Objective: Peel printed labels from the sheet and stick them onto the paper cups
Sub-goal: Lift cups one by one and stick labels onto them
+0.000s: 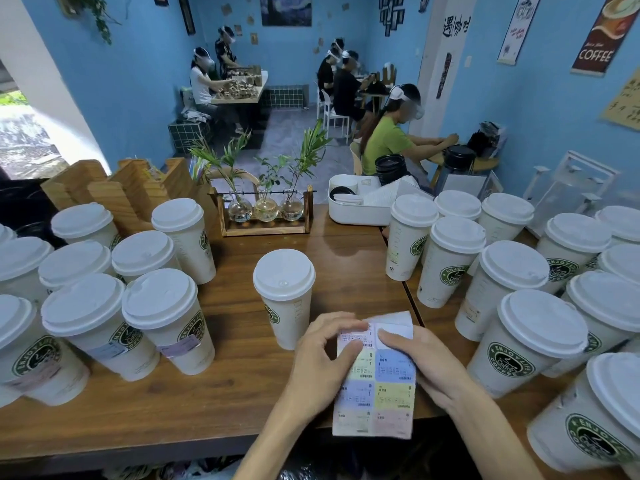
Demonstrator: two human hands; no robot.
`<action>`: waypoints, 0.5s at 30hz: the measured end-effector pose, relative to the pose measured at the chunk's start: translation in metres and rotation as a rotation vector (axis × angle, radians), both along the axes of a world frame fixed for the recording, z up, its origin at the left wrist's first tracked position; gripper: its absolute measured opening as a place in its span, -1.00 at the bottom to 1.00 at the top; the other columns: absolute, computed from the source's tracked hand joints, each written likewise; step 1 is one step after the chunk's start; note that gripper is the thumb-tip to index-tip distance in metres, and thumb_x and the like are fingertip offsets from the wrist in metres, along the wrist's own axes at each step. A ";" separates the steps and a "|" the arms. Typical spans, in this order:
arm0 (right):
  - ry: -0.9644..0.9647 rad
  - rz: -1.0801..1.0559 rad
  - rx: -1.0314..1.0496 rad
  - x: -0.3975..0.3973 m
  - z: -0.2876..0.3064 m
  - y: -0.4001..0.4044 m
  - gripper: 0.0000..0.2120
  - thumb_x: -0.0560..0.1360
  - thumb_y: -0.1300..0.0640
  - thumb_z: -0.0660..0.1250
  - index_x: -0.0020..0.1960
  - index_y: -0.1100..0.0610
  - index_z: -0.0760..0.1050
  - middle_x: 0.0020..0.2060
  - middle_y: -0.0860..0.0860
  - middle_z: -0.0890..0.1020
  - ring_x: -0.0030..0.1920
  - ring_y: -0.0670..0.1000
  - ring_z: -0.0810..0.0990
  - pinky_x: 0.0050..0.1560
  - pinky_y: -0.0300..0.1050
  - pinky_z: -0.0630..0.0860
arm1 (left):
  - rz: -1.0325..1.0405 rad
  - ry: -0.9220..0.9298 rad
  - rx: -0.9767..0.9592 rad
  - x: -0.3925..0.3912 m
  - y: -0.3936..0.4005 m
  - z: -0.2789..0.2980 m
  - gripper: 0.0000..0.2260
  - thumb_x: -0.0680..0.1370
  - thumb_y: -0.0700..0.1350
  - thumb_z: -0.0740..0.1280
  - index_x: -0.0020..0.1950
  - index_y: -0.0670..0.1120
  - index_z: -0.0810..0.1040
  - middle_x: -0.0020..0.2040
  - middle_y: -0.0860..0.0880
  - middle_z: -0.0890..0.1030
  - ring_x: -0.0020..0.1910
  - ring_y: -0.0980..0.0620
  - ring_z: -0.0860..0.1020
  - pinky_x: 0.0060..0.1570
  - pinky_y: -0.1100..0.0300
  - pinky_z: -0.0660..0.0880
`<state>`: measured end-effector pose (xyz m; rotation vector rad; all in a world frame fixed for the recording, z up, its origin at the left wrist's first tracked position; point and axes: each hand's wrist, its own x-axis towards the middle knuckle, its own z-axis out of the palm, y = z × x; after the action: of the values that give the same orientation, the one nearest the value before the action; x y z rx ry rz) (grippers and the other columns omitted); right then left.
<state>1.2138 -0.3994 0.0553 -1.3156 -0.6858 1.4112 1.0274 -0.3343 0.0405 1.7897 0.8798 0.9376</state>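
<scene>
"ENJOY LIFE COFFEE" cups, label sheet

We see blue walls with posters, grey floor, wooden desk, daylight from left doorway.

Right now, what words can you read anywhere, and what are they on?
"ENJOY LIFE COFFEE": green logo on the cup.
"COFFEE": red wall poster.
Label sheet in both hands: print too small to read.
Black characters on white pillar: unclear.
</scene>
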 end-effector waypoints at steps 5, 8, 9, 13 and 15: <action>0.027 -0.097 0.030 -0.001 0.001 0.000 -0.72 0.57 0.32 0.36 0.27 0.25 0.59 0.11 0.18 0.73 0.10 0.15 0.73 0.10 0.02 0.66 | 0.211 0.138 0.200 0.011 -0.006 -0.003 -0.86 0.53 -0.07 0.50 0.02 0.18 0.71 0.09 0.28 0.50 0.23 0.17 0.45 0.15 0.47 0.31; 0.026 -0.141 0.042 -0.006 0.001 -0.001 -0.71 0.55 0.32 0.39 0.26 0.25 0.60 0.10 0.19 0.74 0.11 0.17 0.73 0.18 0.11 0.63 | 0.289 0.169 0.218 0.019 -0.009 -0.002 -0.88 0.50 0.11 0.49 0.02 0.17 0.71 -0.02 0.27 0.52 0.11 0.19 0.48 0.04 0.40 0.39; 0.024 -0.151 0.049 -0.007 0.002 -0.001 -0.71 0.54 0.32 0.40 0.26 0.25 0.60 0.10 0.18 0.74 0.12 0.17 0.73 0.21 0.13 0.61 | 0.293 0.159 0.219 0.021 -0.009 -0.002 -0.85 0.49 0.15 0.49 0.02 0.16 0.71 -0.04 0.28 0.54 0.08 0.19 0.50 0.02 0.38 0.42; 0.013 -0.138 0.055 -0.011 0.006 -0.003 -0.68 0.51 0.32 0.43 0.26 0.22 0.61 0.13 0.15 0.73 0.15 0.15 0.72 0.23 0.11 0.61 | 0.281 0.052 0.119 0.024 -0.010 0.006 -0.93 0.50 0.08 0.53 -0.08 0.13 0.70 -0.11 0.24 0.64 -0.01 0.18 0.62 -0.08 0.34 0.51; 0.013 -0.129 0.052 -0.011 0.008 -0.003 -0.72 0.53 0.30 0.41 0.24 0.21 0.63 0.12 0.13 0.74 0.14 0.12 0.72 0.21 0.07 0.62 | 0.282 0.050 0.088 0.024 -0.012 0.009 -0.97 0.51 0.03 0.53 -0.11 0.12 0.72 -0.12 0.24 0.66 -0.03 0.21 0.63 -0.10 0.38 0.50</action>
<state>1.2033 -0.4027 0.0632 -1.2860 -0.6136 1.2887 1.0512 -0.3460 0.0497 1.7988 1.1604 1.1285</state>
